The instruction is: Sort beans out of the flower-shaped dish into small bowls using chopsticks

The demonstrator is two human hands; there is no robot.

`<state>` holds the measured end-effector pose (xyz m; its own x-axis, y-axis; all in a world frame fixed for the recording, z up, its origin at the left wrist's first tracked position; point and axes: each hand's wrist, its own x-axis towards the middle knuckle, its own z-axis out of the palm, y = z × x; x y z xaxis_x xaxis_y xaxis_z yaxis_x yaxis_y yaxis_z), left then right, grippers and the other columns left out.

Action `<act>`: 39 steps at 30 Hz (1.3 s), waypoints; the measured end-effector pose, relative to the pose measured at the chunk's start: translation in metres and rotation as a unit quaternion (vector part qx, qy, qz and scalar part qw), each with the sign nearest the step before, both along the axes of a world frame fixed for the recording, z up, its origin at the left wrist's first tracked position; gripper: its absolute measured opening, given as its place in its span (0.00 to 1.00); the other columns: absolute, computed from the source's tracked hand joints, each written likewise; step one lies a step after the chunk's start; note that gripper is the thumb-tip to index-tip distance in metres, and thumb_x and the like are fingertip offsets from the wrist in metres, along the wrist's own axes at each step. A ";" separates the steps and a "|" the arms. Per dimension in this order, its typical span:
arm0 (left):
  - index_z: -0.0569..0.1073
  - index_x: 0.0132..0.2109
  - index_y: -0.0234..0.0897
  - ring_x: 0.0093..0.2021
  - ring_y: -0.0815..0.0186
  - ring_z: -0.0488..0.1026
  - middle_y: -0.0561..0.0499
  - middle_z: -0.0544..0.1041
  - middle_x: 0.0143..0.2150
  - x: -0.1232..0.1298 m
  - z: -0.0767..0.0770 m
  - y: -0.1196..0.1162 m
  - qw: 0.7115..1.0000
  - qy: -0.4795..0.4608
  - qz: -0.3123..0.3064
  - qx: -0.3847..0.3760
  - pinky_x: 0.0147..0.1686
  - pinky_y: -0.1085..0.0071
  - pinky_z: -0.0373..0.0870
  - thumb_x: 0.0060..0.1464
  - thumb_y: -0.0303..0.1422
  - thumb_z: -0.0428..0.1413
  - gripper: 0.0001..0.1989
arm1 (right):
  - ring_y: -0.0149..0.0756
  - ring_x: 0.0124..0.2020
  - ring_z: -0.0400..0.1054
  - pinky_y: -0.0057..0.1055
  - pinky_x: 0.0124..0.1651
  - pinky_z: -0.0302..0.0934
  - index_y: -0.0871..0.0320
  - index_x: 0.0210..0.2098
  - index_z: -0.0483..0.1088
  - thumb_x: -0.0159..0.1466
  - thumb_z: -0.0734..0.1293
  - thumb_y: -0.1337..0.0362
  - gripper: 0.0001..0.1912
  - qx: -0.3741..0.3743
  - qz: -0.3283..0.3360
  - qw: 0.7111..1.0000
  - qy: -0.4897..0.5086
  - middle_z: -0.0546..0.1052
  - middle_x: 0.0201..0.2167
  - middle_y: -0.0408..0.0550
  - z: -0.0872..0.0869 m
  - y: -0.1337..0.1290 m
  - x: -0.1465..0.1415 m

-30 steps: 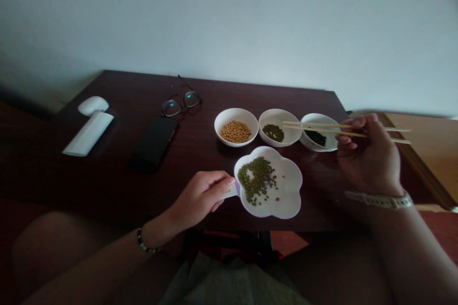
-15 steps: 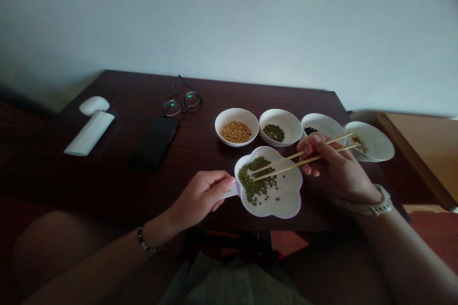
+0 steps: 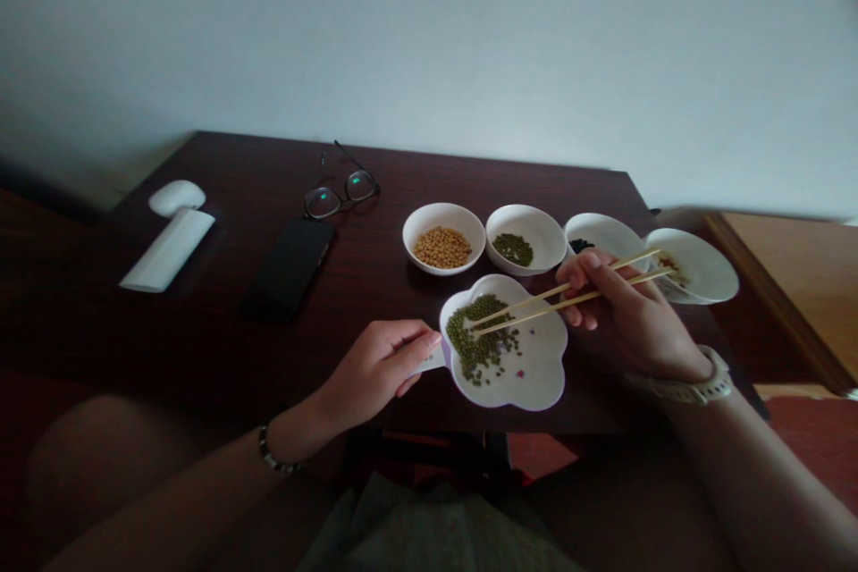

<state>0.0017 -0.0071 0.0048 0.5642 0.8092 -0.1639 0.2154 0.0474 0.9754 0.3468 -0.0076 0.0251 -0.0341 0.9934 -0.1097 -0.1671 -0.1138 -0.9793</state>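
On the dark wood table (image 3: 201, 188), my left hand (image 3: 379, 375) grips the flower-shaped dish (image 3: 540, 375) by its handle (image 3: 429, 362); my right hand (image 3: 630, 313), pinching chopsticks (image 3: 550, 299), has come over the beans (image 3: 475, 340).

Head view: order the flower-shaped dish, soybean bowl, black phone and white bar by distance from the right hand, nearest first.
From the right hand:
1. Flower-shaped dish, just left of the hand.
2. Soybean bowl, farther left, toward the back.
3. Black phone, left of that bowl.
4. White bar, farthest left.
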 end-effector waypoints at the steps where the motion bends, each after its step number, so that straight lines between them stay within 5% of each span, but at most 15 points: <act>1: 0.70 0.31 0.40 0.22 0.71 0.62 0.59 0.67 0.20 0.000 0.000 0.000 1.000 0.000 -0.001 -0.001 0.26 0.70 0.57 0.79 0.43 0.54 0.24 | 0.31 0.25 0.67 0.25 0.25 0.62 0.54 0.36 0.78 0.79 0.74 0.46 0.21 0.001 0.002 1.000 -0.003 0.76 0.28 0.45 0.000 0.000 0.000; 18: 0.69 0.30 0.40 0.22 0.70 0.61 0.58 0.67 0.20 -0.002 0.002 -0.002 1.000 0.023 0.004 0.000 0.26 0.71 0.56 0.78 0.44 0.54 0.25 | 0.31 0.23 0.61 0.29 0.23 0.60 0.53 0.33 0.75 0.73 0.80 0.45 0.22 0.027 -0.050 0.998 0.023 0.71 0.28 0.42 0.008 0.001 -0.007; 23: 0.70 0.30 0.40 0.23 0.70 0.63 0.58 0.68 0.21 -0.005 0.000 -0.002 1.000 0.018 0.003 0.002 0.26 0.71 0.56 0.78 0.44 0.54 0.25 | 0.31 0.25 0.59 0.27 0.19 0.57 0.52 0.32 0.74 0.69 0.83 0.48 0.22 0.051 -0.126 0.989 0.055 0.69 0.30 0.43 0.009 0.005 0.004; 31: 0.69 0.30 0.40 0.22 0.70 0.62 0.58 0.67 0.20 -0.011 -0.005 -0.003 1.000 0.010 0.007 -0.001 0.25 0.71 0.56 0.78 0.43 0.55 0.24 | 0.24 0.28 0.67 0.13 0.22 0.62 0.57 0.34 0.73 0.70 0.81 0.67 0.15 0.118 -0.252 0.943 0.184 0.71 0.33 0.41 0.011 0.021 0.029; 39: 0.70 0.30 0.40 0.23 0.70 0.63 0.58 0.67 0.21 -0.011 -0.004 -0.005 1.000 0.016 0.008 0.000 0.26 0.71 0.57 0.78 0.43 0.55 0.24 | 0.26 0.28 0.72 0.16 0.24 0.65 0.57 0.32 0.76 0.71 0.80 0.64 0.13 0.134 -0.291 0.938 0.133 0.76 0.33 0.44 0.002 0.021 0.034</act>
